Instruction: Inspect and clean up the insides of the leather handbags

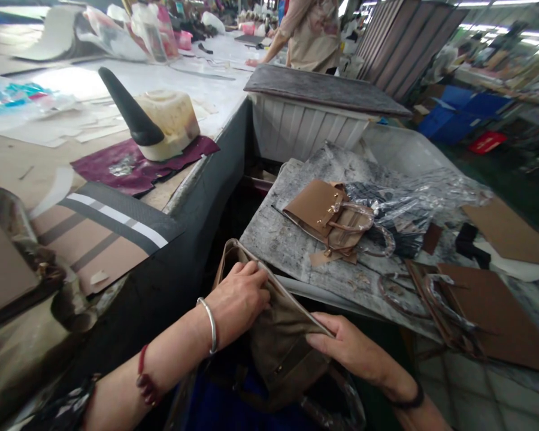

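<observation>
I hold a brown leather bag (278, 335) open on my lap. My left hand (238, 302), with a silver bangle on the wrist, grips the bag's left rim, its fingers curled into the opening. My right hand (348, 350) pinches the bag's right rim, thumb on top. A finished tan handbag (327, 215) with plastic-wrapped handles lies on the scuffed grey board (287, 239) just beyond my hands.
A plastic-wrapped dark bag (399, 221) and brown leather panels (489, 311) lie to the right. On the left worktable (197, 78) stand a glue jug (170, 120) with a black cone, and maroon leather (130, 170). A person in a beige shirt (308, 36) works at the far end.
</observation>
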Tool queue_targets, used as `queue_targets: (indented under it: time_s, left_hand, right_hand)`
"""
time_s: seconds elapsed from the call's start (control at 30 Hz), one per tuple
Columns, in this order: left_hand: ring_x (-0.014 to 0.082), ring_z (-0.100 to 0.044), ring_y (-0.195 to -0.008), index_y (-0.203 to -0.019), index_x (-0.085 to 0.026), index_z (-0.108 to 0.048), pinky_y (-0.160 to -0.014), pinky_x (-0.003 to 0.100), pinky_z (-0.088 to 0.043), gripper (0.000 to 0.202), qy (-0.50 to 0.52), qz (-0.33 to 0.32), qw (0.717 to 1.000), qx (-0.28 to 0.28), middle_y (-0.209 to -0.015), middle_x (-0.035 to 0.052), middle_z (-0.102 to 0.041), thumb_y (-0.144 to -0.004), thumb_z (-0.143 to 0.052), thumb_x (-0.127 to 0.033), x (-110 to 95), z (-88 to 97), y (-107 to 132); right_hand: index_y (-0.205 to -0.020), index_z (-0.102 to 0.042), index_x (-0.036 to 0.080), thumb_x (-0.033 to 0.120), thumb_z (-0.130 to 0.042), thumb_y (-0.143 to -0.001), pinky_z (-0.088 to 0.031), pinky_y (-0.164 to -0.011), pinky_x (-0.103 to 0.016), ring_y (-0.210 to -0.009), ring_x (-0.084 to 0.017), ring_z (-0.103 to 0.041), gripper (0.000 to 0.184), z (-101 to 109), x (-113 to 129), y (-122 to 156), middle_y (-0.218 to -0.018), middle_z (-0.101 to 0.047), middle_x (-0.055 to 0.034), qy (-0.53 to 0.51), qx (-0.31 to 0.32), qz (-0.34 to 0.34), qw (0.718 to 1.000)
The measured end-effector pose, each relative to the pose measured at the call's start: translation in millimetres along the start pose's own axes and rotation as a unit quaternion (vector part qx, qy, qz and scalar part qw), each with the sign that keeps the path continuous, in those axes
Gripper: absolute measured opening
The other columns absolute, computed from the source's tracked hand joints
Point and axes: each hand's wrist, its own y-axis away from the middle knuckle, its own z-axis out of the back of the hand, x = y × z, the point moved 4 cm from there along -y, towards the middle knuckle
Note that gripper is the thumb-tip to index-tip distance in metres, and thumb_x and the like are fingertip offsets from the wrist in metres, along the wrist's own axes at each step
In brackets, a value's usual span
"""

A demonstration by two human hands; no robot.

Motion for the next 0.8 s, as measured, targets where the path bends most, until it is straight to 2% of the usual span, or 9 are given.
queue_targets:
  time_s: [0.13,0.2,0.33,0.43,0.53,0.67,0.8]
  left_hand:
    - [0.017,-0.052,-0.075,-0.068,-0.016,-0.057,-0.083,0.039,-0.032,0.025,0.037,-0.012,0.999,0.029,-0.072,0.0025,-0.06,-0.084,-0.042,-0.027,9,-7.2,1]
    - [0.0161,-0.054,-0.071,-0.068,-0.016,-0.057,-0.079,0.034,-0.036,0.025,0.045,0.004,0.997,0.055,-0.07,0.0026,-0.06,-0.085,-0.041,-0.026,18,-11.4,1]
    - [0.0164,-0.057,-0.069,-0.073,-0.015,-0.058,-0.064,0.026,-0.041,0.026,0.047,0.076,0.989,0.116,-0.07,0.0039,-0.06,-0.086,-0.038,-0.027,39,-12.3,1]
    - [0.0143,-0.057,-0.077,-0.084,-0.019,-0.061,-0.068,0.022,-0.042,0.018,0.098,0.08,0.984,0.128,-0.08,0.0015,-0.061,-0.084,-0.044,-0.025,45,-3.4,5]
    - [0.011,-0.057,-0.077,-0.087,-0.024,-0.062,-0.068,0.018,-0.042,0.016,0.135,0.081,0.979,0.129,-0.08,-0.0019,-0.06,-0.081,-0.048,-0.022,37,0.6,18]
    - [0.0105,-0.058,-0.066,-0.073,-0.019,-0.06,-0.058,0.016,-0.043,0.017,0.063,0.107,0.986,0.108,-0.073,-0.0001,-0.061,-0.081,-0.046,-0.016,13,-11.8,49]
    - [0.0121,-0.057,-0.055,-0.073,-0.02,-0.056,-0.051,0.019,-0.044,0.017,-0.062,0.016,0.997,0.041,-0.064,-0.0005,-0.06,-0.078,-0.044,-0.011,-26,-18.9,83]
  right_hand:
    - [-0.105,-0.055,0.015,0.034,-0.057,-0.075,-0.044,-0.074,-0.03,-0.083,-0.019,-0.055,0.035,2,-8,-6,-0.086,-0.06,-0.0023,-0.075,-0.004,-0.01,0.997]
    - [-0.104,-0.055,0.015,0.033,-0.06,-0.073,-0.043,-0.074,-0.029,-0.083,-0.018,-0.055,0.036,0,-9,-13,-0.087,-0.06,-0.0016,-0.091,-0.009,-0.001,0.996]
    - [-0.087,-0.059,0.013,0.031,-0.058,-0.071,-0.041,-0.062,-0.023,-0.069,-0.014,-0.05,0.024,3,-7,-36,-0.076,-0.058,0.0006,-0.026,-0.027,0.027,0.999]
    - [-0.076,-0.058,0.011,0.025,-0.055,-0.069,-0.034,-0.053,-0.019,-0.058,-0.009,-0.041,0.016,13,1,-51,-0.063,-0.05,0.0037,0.047,-0.033,0.053,0.997]
    - [-0.071,-0.058,0.011,0.021,-0.053,-0.068,-0.027,-0.046,-0.017,-0.052,-0.006,-0.033,0.011,18,10,-56,-0.056,-0.041,0.0057,0.097,-0.015,0.064,0.993]
    - [-0.075,-0.061,0.011,0.022,-0.052,-0.07,-0.028,-0.045,-0.016,-0.051,-0.006,-0.034,0.015,13,21,-50,-0.058,-0.043,0.0048,0.114,0.037,0.078,0.99]
    - [-0.092,-0.063,0.012,0.028,-0.054,-0.072,-0.036,-0.052,-0.017,-0.058,-0.008,-0.045,0.027,3,36,-36,-0.069,-0.054,0.0017,0.079,0.106,0.076,0.988]
